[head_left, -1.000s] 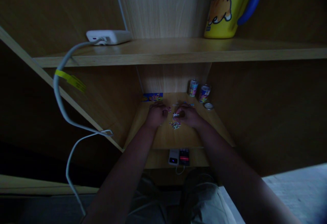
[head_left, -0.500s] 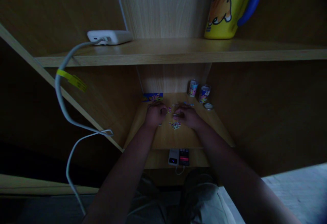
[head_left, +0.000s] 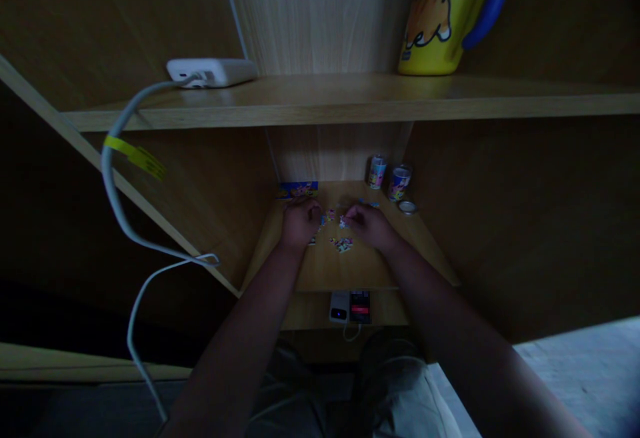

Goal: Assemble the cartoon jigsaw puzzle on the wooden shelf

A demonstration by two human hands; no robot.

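Note:
Small colourful jigsaw puzzle pieces lie on the lower wooden shelf board [head_left: 320, 271]. A joined cluster of pieces [head_left: 343, 245] is nearest to me, with smaller groups behind it. My right hand [head_left: 373, 226] has thumb and forefinger pinched at a small whitish jigsaw piece [head_left: 343, 222]. To the left, my left hand [head_left: 299, 223] has curled fingers beside some loose pieces [head_left: 330, 215]; what is between its fingertips is too dark and small to make out. One piece [head_left: 313, 241] sits by the left wrist, and blue pieces [head_left: 370, 204] lie behind the right hand.
Two printed tins [head_left: 377, 173] [head_left: 400, 183] and a round lid [head_left: 407, 207] stand at the back right. A blue picture card [head_left: 300, 189] is at the back left. A phone [head_left: 361, 307] and power bank [head_left: 339, 307] lie below. Overhead, a shelf [head_left: 320, 101] carries a yellow tumbler [head_left: 433, 25] and a corded white device [head_left: 215, 71].
My right hand's fingers have drawn slightly back, so the whitish piece at their tips shows more. The left hand has shifted slightly, uncovering more of the pieces beside it.

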